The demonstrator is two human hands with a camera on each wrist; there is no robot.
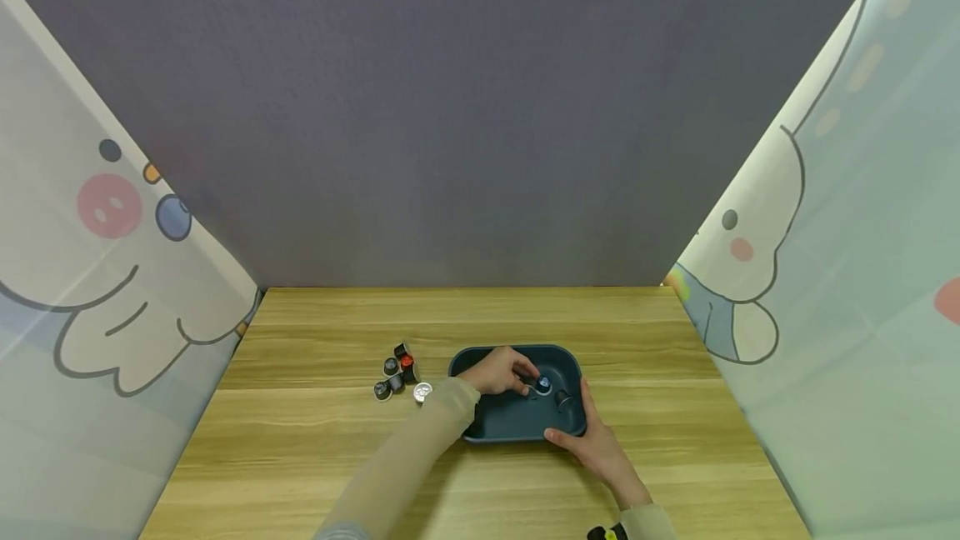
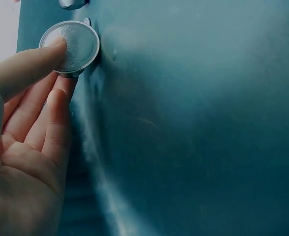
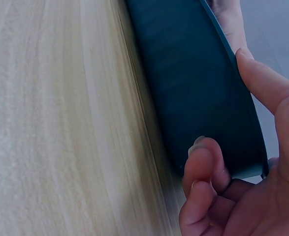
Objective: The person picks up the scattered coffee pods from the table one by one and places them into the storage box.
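Observation:
My left hand (image 1: pixel 498 371) reaches into a dark teal tray (image 1: pixel 502 440). In the left wrist view it pinches a coffee capsule (image 2: pixel 82 51), with the thumb on the silver foil lid and fingers underneath. By its fingertips in the head view is a blue-topped capsule (image 1: pixel 543 383); a dark capsule (image 1: pixel 562 398) lies right of that in the tray. My right hand (image 1: pixel 600 447) grips the tray's near right corner. Its thumb (image 3: pixel 262 81) rests on the rim, and its fingers (image 3: pixel 203 164) curl against the outer wall.
Left of the tray, several dark capsules (image 1: pixel 396 383) are grouped on the wooden table (image 1: pixel 300 440), one with a red top (image 1: pixel 407 361). A capsule with its silver lid up (image 1: pixel 422 392) sits beside my left sleeve. A grey wall (image 1: pixel 465 148) rises behind the table.

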